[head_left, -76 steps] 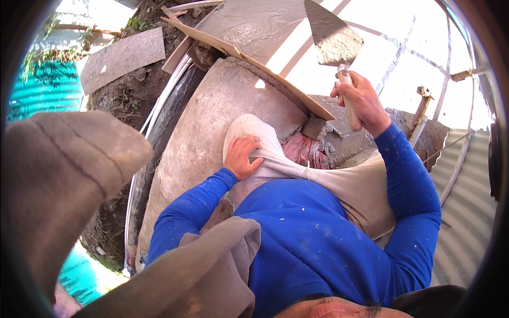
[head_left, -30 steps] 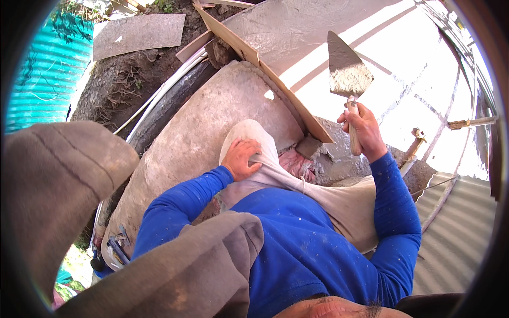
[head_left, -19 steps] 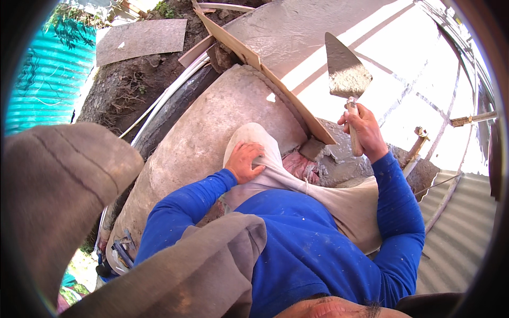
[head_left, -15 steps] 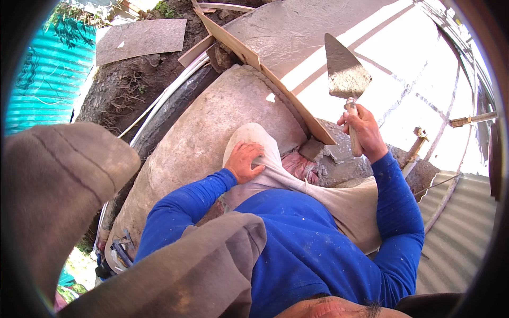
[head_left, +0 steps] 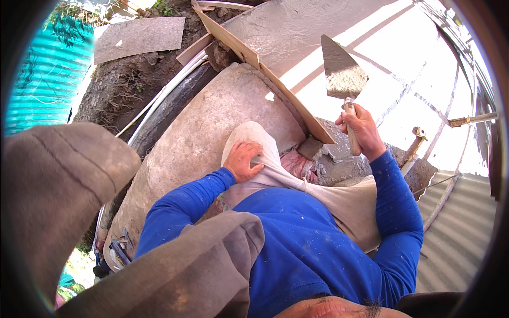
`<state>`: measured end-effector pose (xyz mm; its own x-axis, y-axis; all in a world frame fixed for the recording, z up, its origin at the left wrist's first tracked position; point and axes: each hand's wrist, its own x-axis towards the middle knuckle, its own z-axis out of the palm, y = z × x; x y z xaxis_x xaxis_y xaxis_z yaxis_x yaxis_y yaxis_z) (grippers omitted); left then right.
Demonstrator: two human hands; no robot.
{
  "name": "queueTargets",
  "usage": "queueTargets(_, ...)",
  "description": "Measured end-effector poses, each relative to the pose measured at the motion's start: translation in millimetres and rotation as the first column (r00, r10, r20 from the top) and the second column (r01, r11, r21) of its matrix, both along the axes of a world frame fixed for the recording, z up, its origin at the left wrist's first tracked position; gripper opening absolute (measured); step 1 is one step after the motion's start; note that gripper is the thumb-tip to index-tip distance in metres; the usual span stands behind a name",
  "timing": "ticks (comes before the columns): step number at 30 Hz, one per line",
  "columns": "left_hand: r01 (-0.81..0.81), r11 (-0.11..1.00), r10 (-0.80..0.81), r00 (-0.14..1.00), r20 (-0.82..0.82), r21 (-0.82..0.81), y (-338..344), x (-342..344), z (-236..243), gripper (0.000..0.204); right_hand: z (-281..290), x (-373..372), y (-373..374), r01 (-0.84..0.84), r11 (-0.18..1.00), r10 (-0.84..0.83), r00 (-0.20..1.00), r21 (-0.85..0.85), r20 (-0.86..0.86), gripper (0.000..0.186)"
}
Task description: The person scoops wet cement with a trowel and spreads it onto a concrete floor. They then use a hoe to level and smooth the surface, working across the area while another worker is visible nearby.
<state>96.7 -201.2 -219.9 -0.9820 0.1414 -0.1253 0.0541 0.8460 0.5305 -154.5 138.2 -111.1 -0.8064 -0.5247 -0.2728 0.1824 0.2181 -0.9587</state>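
My right hand (head_left: 363,130) is closed round the wooden handle of a pointed masonry trowel (head_left: 342,71). The blade is raised, tip pointing away from me, with pale mortar smeared over its wider end. Below it, wet grey mortar (head_left: 347,159) lies to the right of my knee. My left hand (head_left: 244,160) rests on the light trousers (head_left: 252,132) over my bent knee, fingers laid out and holding nothing. A wooden plank (head_left: 289,100) stands on edge beyond the knee, along a smooth grey concrete surface (head_left: 278,32) that is partly in bright sun.
A curved, rough slab (head_left: 175,153) lies under and left of my knee, with white pipes (head_left: 169,87) along its far-left side. A flat board (head_left: 140,38) lies on soil near a teal corrugated sheet (head_left: 47,69). At right are a wooden stake (head_left: 416,143) and a grey corrugated sheet (head_left: 450,233).
The trowel blade has shifted very slightly to the left. Both hands keep their hold and position almost unchanged.
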Motion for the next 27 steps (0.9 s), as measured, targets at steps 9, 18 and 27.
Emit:
queueTargets(9,-0.003,1.0,0.003,1.0,-0.001,-0.015,-5,5,-2,0.042,-3,1,-5,-0.05,0.998,0.049,0.999,0.045,0.018,0.025)
queueTargets(18,-0.003,1.0,0.004,0.999,-0.053,0.025,-2,2,-8,0.041,-4,2,-4,0.018,1.0,-0.018,1.0,0.013,0.022,0.03)
queueTargets(27,-0.003,0.999,0.004,0.999,-0.042,0.036,5,-2,-4,0.042,-1,-2,3,-0.019,0.997,0.02,1.0,0.073,-0.02,0.028)
